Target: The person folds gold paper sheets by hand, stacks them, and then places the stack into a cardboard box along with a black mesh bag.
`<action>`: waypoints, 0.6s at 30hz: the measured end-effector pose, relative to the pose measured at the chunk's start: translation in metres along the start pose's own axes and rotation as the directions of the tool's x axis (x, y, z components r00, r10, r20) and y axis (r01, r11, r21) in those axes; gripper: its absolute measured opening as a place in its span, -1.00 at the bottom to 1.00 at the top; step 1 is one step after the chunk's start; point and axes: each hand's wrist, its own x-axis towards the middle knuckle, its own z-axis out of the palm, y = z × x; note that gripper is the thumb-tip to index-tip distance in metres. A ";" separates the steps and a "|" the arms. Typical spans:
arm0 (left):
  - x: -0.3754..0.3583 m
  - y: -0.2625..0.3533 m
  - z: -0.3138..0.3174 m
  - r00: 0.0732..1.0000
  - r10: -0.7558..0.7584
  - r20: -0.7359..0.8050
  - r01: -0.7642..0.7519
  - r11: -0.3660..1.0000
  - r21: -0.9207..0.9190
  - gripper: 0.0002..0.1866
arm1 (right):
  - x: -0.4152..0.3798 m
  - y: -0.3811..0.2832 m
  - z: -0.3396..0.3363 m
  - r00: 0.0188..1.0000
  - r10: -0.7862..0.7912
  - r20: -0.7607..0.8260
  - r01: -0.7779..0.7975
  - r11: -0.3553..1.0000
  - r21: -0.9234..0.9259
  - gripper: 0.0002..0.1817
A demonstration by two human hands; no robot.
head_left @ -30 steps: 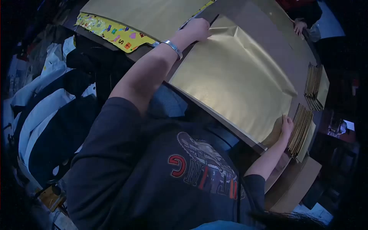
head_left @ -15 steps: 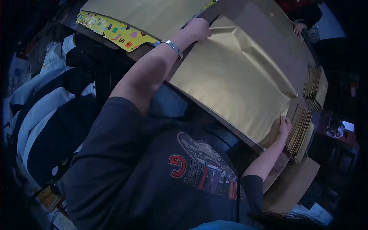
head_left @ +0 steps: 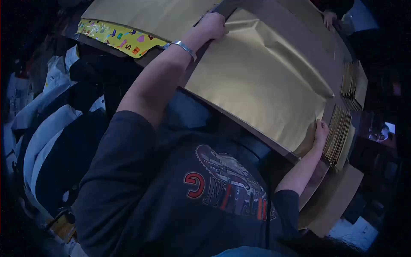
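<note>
A large gold sheet (head_left: 257,81) lies before me on the brown work surface, with a raised fold along its far side. My left hand (head_left: 212,26), below a silver bracelet on the wrist, is closed on the sheet's upper left corner. At its lower right corner, my right hand (head_left: 321,133) pinches the edge between thumb and fingers. Right beside my right hand stands a stack of folded gold pieces (head_left: 338,137).
Another folded stack (head_left: 350,81) stands farther back on the right. At the upper left are a larger gold sheet (head_left: 150,13) and a yellow patterned sheet (head_left: 124,40). A co-worker's hand (head_left: 329,19) rests at the far edge. A cardboard piece (head_left: 332,199) is at lower right.
The view has shifted slightly. Both my hands keep hold of the gold sheet's corners, and the sheet looks nearly the same. The co-worker's hand has moved slightly up and left in view.
</note>
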 end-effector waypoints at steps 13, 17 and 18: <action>0.002 -0.002 -0.010 0.999 -0.021 0.047 0.016 0.995 0.101 -0.60 | -0.038 -0.050 -0.008 0.999 0.020 -0.024 -0.025 0.982 -0.187 -0.63; 0.004 -0.010 -0.009 0.999 0.034 0.026 -0.038 0.986 0.164 -0.58 | -0.038 -0.048 -0.006 0.997 0.078 0.001 -0.075 0.954 -0.289 -0.60; 0.007 -0.014 -0.007 0.999 0.037 0.029 -0.042 0.986 0.164 -0.58 | -0.037 -0.047 -0.006 0.997 0.083 -0.001 -0.079 0.954 -0.288 -0.60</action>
